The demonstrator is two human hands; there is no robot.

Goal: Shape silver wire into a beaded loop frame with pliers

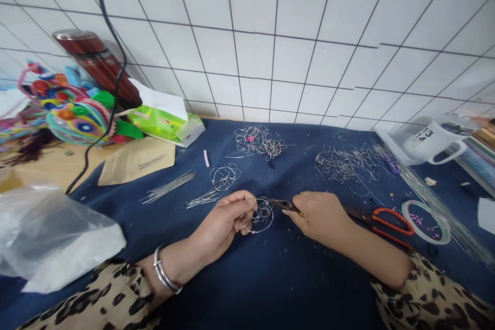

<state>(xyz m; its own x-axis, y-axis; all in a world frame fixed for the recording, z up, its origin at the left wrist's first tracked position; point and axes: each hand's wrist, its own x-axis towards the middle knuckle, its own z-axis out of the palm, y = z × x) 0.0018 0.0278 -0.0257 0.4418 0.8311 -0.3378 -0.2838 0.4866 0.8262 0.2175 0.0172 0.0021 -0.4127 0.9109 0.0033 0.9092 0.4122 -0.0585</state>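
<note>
Near the middle of the dark blue cloth, my left hand (pixel 235 211) pinches a round, openwork piece of bent silver wire (pixel 265 216) with a small pink bit on its lower edge. My right hand (pixel 319 214) is closed round a pair of pliers (pixel 284 205), mostly hidden in the palm. The plier jaws point left and meet the wire piece at its upper right edge; whether they grip it I cannot tell. Just beyond my left hand lies another round wire shape (pixel 224 178), beside short wire lengths (pixel 203 198).
Straight wires (pixel 170 188) lie left, tangled wire (pixel 344 162) right, more wire coils (pixel 251 140) at the back. Red-handled scissors (pixel 392 220) and a tape-like ring (pixel 425 223) with pink bits sit by my right forearm. A mug (pixel 436 142), plastic bag (pixel 58 237) and thermos (pixel 96 64) stand around.
</note>
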